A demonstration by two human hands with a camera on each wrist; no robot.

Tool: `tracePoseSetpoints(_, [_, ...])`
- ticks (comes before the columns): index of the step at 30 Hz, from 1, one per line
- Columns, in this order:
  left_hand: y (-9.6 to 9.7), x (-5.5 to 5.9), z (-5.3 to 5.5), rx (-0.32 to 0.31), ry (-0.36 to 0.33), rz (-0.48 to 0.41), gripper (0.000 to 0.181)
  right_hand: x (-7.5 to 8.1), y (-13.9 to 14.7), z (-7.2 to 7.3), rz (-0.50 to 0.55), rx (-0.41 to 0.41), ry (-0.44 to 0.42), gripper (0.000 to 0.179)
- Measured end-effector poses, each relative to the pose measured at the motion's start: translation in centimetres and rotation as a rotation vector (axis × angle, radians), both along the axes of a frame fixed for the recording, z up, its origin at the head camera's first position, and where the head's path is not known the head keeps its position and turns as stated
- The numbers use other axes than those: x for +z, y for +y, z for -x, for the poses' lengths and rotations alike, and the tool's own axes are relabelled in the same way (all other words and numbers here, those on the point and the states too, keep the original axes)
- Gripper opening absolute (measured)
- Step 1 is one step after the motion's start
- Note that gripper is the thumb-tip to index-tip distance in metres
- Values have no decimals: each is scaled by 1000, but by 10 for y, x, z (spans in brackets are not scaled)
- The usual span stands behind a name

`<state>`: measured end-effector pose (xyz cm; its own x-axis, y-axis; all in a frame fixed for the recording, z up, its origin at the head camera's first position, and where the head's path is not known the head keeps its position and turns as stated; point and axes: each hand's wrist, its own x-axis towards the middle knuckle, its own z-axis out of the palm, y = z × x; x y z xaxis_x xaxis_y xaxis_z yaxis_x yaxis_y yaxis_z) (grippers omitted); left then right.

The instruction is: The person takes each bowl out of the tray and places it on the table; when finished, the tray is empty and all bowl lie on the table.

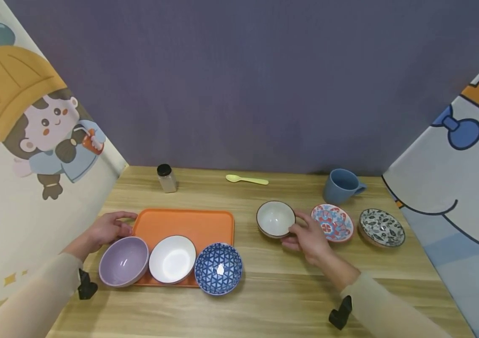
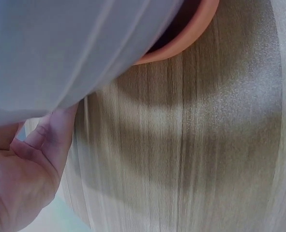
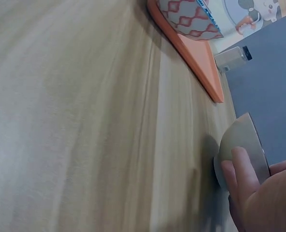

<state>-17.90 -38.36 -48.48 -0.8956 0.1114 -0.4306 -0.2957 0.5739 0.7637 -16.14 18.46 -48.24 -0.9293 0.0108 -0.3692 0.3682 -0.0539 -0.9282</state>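
Note:
My right hand [image 1: 308, 237] grips the right side of a small white bowl with a brown rim [image 1: 275, 218], right of the orange tray [image 1: 184, 220]. The right wrist view shows fingers [image 3: 244, 169] against that bowl's outer wall [image 3: 242, 140]. My left hand [image 1: 110, 228] is by the tray's left edge, behind a purple bowl [image 1: 124, 261], fingers near the tray's corner; whether they touch it is unclear. In the left wrist view the purple bowl [image 2: 65, 53] hides the fingertips. A white bowl [image 1: 172, 259] and a blue-patterned bowl [image 1: 218, 269] sit beside it along the tray's front.
A red-and-blue patterned dish [image 1: 333, 224] is just right of my right hand. Beyond it are a black-and-white floral bowl [image 1: 382, 228] and a blue mug [image 1: 340, 187]. A black-capped jar [image 1: 167, 179] and yellow spoon [image 1: 247, 180] lie along the back, near the wall.

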Motion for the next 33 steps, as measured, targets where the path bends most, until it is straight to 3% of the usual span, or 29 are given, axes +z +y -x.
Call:
tracePoseSetpoints(18, [-3,-5,-3,6,-6,4,57,-18,-2,-22,116,-60,52,65])
tracePoseSetpoints(33, [-1,-1,-2,-12,16,-40,58,-14,-3,-17,124,-86,49,65])
